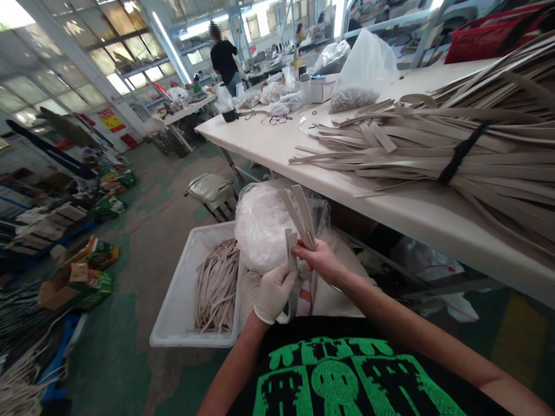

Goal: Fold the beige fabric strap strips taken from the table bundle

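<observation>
My left hand [274, 293], in a white glove, is closed on a pale beige strap [288, 249] whose end points up. Bare and just to its right, my right hand [319, 259] grips further straps [299, 214] of the same flat kind, their ends rising above the fingers. The fingertips of both hands almost meet at the strap ends. Below the left hand a length of strap hangs in a loop near my lap. Directly behind the hands sits a large clear plastic bag [260, 228] with whitish contents I cannot make out.
A white bin [173, 300] holding many beige straps [218, 286] stands at left. The long white table [260, 128] carries a big strap bundle [416, 156] tied with black, a bag of small parts [355, 86] and glasses [280, 120]. A stool [211, 190] and another person [224, 60] are farther off.
</observation>
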The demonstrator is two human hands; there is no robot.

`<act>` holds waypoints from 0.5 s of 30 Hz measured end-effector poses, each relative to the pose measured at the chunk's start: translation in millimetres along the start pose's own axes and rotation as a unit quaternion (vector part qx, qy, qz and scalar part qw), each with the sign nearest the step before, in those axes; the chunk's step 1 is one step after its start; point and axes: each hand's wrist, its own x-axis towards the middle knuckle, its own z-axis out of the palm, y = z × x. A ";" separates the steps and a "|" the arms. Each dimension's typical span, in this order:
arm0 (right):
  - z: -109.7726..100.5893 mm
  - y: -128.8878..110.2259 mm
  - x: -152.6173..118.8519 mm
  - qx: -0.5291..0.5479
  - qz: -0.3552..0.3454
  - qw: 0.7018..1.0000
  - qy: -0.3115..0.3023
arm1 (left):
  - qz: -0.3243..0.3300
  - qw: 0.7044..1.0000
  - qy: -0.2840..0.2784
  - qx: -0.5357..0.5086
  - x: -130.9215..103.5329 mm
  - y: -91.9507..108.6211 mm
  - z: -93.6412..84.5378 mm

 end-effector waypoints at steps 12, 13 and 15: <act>-8.3 7.4 6.5 -0.146 -0.067 0.978 -0.134 | -0.003 0.978 -0.101 -0.181 16.8 -27.9 10.6; -7.4 6.9 4.0 -0.158 -0.080 0.975 -0.135 | -0.020 0.977 -0.096 -0.190 18.6 -27.2 13.0; -10.4 2.5 0.2 -0.186 -0.104 0.970 -0.115 | -0.059 0.972 -0.103 -0.202 17.9 -24.8 14.3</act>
